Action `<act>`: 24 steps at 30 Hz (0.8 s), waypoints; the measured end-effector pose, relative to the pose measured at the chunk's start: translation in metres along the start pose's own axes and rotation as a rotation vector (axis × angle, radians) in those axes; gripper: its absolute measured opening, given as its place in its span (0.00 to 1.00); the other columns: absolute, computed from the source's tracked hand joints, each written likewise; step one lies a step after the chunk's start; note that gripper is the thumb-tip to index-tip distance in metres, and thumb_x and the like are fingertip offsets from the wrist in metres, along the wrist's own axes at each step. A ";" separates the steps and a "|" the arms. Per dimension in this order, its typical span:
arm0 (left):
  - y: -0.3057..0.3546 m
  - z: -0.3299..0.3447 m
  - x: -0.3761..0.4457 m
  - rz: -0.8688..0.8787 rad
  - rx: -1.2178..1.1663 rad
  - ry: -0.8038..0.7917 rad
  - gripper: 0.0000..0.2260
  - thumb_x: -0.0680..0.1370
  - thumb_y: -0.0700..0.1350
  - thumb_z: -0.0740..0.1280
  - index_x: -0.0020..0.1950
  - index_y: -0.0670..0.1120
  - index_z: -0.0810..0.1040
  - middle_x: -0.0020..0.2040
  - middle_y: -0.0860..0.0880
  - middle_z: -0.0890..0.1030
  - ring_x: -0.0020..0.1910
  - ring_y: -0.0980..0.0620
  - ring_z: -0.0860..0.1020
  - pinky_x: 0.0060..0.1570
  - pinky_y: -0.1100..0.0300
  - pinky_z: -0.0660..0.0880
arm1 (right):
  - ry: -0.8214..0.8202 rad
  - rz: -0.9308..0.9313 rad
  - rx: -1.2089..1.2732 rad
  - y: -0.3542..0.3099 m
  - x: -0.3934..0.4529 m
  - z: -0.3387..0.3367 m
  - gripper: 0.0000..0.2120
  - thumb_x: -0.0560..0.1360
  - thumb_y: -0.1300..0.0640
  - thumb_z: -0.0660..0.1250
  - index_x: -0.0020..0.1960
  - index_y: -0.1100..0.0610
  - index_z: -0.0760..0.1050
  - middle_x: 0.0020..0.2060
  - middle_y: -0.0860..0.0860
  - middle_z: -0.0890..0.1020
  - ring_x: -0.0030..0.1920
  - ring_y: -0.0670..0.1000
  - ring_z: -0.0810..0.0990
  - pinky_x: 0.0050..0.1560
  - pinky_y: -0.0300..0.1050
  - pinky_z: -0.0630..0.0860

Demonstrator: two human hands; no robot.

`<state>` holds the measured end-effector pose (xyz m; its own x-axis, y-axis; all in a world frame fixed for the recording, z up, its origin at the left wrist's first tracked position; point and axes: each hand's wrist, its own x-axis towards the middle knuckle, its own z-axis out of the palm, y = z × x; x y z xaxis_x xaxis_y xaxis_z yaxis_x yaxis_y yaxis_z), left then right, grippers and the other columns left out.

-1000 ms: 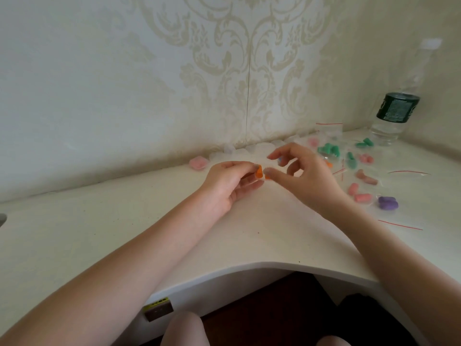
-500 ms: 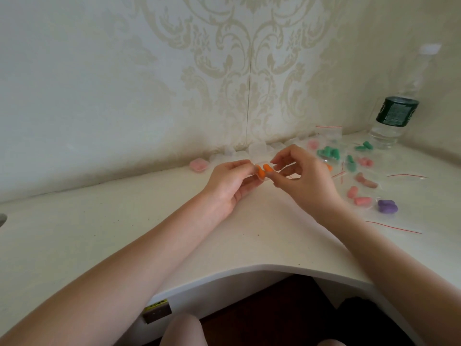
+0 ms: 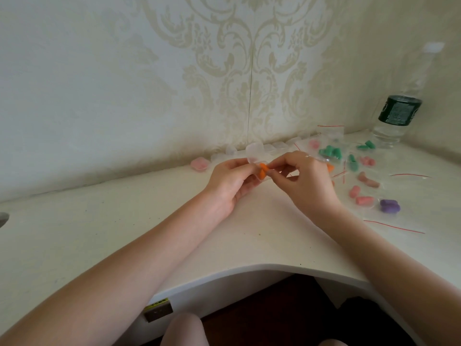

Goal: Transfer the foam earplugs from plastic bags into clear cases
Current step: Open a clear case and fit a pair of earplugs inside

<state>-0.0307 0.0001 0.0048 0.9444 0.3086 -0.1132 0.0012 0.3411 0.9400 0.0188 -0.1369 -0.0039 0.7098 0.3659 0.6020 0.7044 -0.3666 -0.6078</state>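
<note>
Above desk (image 3: 249, 233), hands closer now — orange earplugs (image 3: 263, 171) inside clear case (image 3: 254, 156)

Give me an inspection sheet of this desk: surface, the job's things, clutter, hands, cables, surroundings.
Surface: white desk, faint specks.
Job's things: orange earplugs in an open clear case held between both hands; bagged green earplugs, pink earplugs and purple earplugs to the right; filled pink case and a row of clear cases by the wall.
Clutter: water bottle in the right corner.
Hands: left hand holds the case; right hand pinches at the earplugs.
Cables: nothing seen.
Surroundings: patterned wallpaper.
</note>
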 end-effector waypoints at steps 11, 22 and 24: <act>0.006 0.000 -0.002 -0.052 -0.131 0.023 0.05 0.76 0.34 0.67 0.51 0.40 0.79 0.34 0.45 0.84 0.34 0.54 0.83 0.40 0.63 0.81 | 0.001 0.029 -0.005 -0.004 -0.001 -0.003 0.05 0.75 0.60 0.67 0.47 0.57 0.81 0.37 0.42 0.79 0.42 0.40 0.77 0.41 0.33 0.76; 0.007 -0.003 -0.003 -0.096 -0.002 -0.114 0.04 0.76 0.35 0.66 0.47 0.41 0.80 0.34 0.47 0.83 0.32 0.55 0.82 0.37 0.64 0.80 | -0.288 0.068 0.258 -0.002 0.000 -0.010 0.44 0.68 0.62 0.76 0.74 0.46 0.55 0.54 0.44 0.74 0.53 0.38 0.76 0.51 0.31 0.75; 0.008 -0.003 -0.003 -0.105 0.029 -0.139 0.05 0.76 0.35 0.65 0.43 0.42 0.79 0.30 0.49 0.81 0.28 0.57 0.79 0.33 0.67 0.78 | -0.205 0.045 0.263 0.001 0.002 -0.008 0.37 0.68 0.61 0.76 0.71 0.48 0.62 0.48 0.45 0.76 0.48 0.40 0.77 0.49 0.35 0.76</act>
<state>-0.0343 0.0048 0.0120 0.9750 0.1460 -0.1676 0.1100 0.3383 0.9346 0.0204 -0.1432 0.0006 0.7060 0.5289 0.4709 0.6289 -0.1626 -0.7603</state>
